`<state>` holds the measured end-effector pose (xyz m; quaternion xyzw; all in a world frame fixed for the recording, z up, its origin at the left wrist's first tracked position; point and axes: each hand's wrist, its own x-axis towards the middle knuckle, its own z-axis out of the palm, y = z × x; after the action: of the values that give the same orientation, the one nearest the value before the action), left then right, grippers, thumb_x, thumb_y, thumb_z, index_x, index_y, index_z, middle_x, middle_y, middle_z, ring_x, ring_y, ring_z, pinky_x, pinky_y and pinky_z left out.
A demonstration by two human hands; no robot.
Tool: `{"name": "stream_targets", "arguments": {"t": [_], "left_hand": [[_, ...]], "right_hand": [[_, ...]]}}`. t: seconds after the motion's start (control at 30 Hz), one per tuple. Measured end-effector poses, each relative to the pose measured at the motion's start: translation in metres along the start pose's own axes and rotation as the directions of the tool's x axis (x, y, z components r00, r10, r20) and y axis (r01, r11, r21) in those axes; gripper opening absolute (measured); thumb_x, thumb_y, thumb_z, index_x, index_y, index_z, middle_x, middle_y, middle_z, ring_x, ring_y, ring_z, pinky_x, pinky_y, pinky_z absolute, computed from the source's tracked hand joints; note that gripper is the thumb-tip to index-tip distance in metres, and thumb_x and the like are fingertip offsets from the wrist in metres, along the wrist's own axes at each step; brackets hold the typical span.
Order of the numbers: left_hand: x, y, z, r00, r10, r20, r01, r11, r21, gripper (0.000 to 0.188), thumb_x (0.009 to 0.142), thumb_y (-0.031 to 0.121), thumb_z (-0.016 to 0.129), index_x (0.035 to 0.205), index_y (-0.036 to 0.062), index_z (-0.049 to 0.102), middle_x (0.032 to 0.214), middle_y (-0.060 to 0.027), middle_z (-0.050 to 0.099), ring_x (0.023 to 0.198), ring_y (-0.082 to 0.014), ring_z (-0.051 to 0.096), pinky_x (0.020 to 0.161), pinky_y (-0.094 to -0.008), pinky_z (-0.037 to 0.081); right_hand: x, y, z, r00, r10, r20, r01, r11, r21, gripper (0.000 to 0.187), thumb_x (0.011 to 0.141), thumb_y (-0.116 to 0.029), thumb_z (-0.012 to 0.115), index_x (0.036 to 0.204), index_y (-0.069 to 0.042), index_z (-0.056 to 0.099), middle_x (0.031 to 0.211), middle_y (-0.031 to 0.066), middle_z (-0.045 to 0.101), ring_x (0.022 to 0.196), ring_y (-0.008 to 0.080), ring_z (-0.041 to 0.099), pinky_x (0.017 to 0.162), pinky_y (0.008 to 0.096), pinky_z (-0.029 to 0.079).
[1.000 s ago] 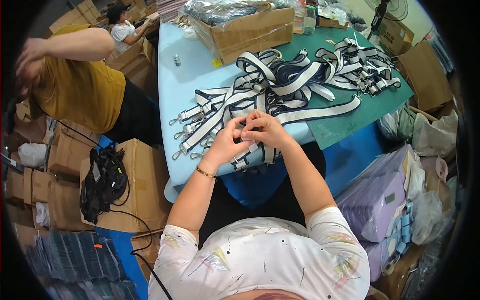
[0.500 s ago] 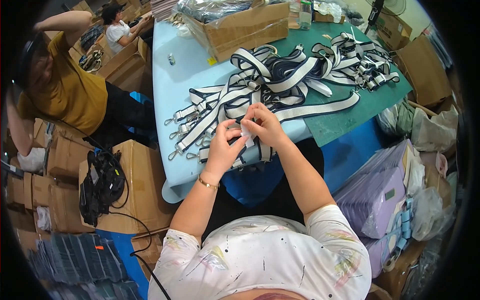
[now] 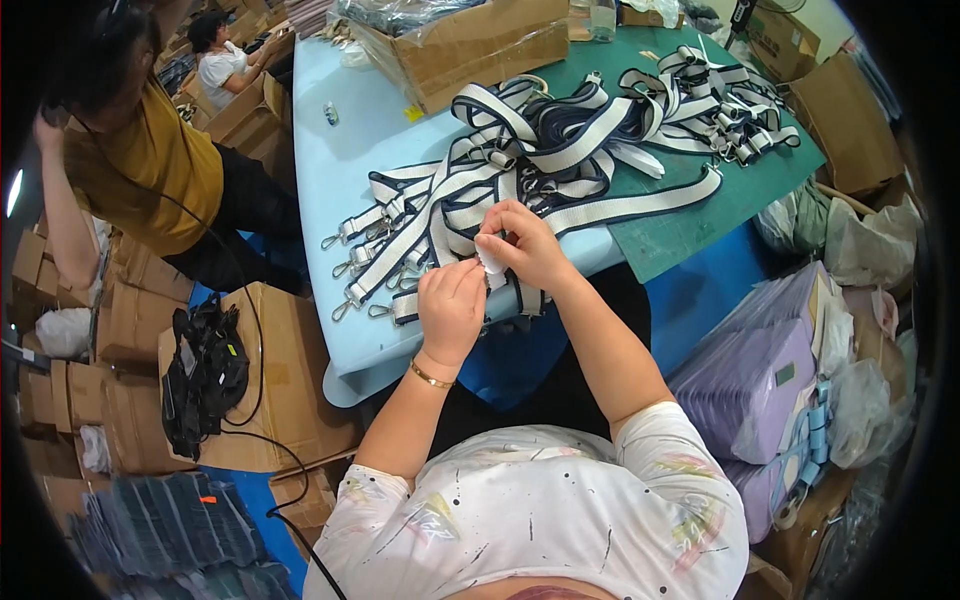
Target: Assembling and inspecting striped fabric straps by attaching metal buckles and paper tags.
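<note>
Above the table's [image 3: 325, 180] near edge, the right hand [image 3: 519, 243] pinches a white slip [image 3: 492, 268]; the left hand's [image 3: 450, 308] curled fingers meet it, though I cannot tell whether they grip. The slip looks thin, so uneven pulling could tear it. Straps [image 3: 575, 158] heap across the table; ones overhanging its near edge could slip if knocked, and clips [image 3: 341, 311] toward its left could tangle.

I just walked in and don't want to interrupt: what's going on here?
The left hand and right hand together hold a small white piece at the table. White straps with dark edging lie heaped beyond, some metal clips at their left. A co-worker in a mustard top is off to the left.
</note>
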<state>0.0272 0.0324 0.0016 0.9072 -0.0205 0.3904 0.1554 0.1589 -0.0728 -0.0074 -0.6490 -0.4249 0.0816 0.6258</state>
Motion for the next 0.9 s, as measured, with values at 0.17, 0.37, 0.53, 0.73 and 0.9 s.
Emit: {"name": "stream_targets", "arguments": {"t": [0.17,0.37,0.53,0.73,0.9], "left_hand": [[0.002,-0.007,-0.004,0.995,-0.079,0.067,0.088,0.987,-0.134,0.015,0.079,0.004,0.063,0.093,0.0031,0.063,0.097,-0.0090,0.064,0.088,-0.0274,0.061,0.081,-0.0377,0.044],[0.007,-0.014,0.004,0.804,-0.429,0.412,0.590,0.490,-0.642,0.060,0.085,0.011,0.066,0.133,-0.0025,0.033,0.100,-0.0114,0.068,0.093,-0.0159,0.063,0.085,-0.0291,0.048],[0.027,-0.003,-0.009,0.801,-0.323,0.505,0.581,0.623,-0.524,0.061,0.083,0.008,0.065,0.134,-0.0029,0.033,0.101,-0.0111,0.067,0.094,-0.0190,0.064,0.087,-0.0300,0.047],[-0.002,-0.012,-0.004,0.952,-0.239,0.194,0.299,0.862,-0.409,0.036,0.084,0.010,0.064,0.117,0.0015,0.053,0.101,-0.0136,0.064,0.093,-0.0262,0.061,0.084,-0.0347,0.048],[-0.003,-0.001,-0.009,0.996,-0.069,0.051,0.076,0.986,-0.149,0.020,0.082,0.006,0.062,0.101,0.0020,0.062,0.098,-0.0108,0.064,0.089,-0.0294,0.060,0.080,-0.0381,0.047]], "right_hand": [[0.000,0.002,-0.002,0.999,0.050,0.012,-0.050,0.995,0.087,0.011,0.081,-0.012,0.070,0.087,-0.005,0.065,0.097,0.0020,0.055,0.075,0.0085,0.052,0.062,0.0210,0.042],[0.002,0.006,-0.009,0.983,-0.159,0.092,0.153,0.986,0.065,0.008,0.075,-0.008,0.074,0.082,-0.007,0.070,0.100,0.0036,0.057,0.097,0.0177,0.053,0.082,0.0292,0.043],[0.001,-0.006,-0.007,0.951,-0.237,0.200,0.240,0.971,0.012,0.008,0.074,-0.009,0.074,0.080,-0.006,0.069,0.105,0.0044,0.059,0.108,0.0249,0.052,0.093,0.0349,0.040],[0.000,0.003,-0.007,0.977,-0.205,0.060,0.205,0.979,0.001,0.009,0.084,-0.012,0.066,0.086,-0.005,0.063,0.104,0.0071,0.060,0.101,0.0206,0.055,0.082,0.0302,0.045],[-0.001,0.001,-0.005,0.985,-0.167,0.046,0.168,0.985,-0.030,0.009,0.085,-0.012,0.065,0.086,-0.004,0.061,0.103,0.0062,0.059,0.095,0.0170,0.056,0.068,0.0253,0.047]]}}
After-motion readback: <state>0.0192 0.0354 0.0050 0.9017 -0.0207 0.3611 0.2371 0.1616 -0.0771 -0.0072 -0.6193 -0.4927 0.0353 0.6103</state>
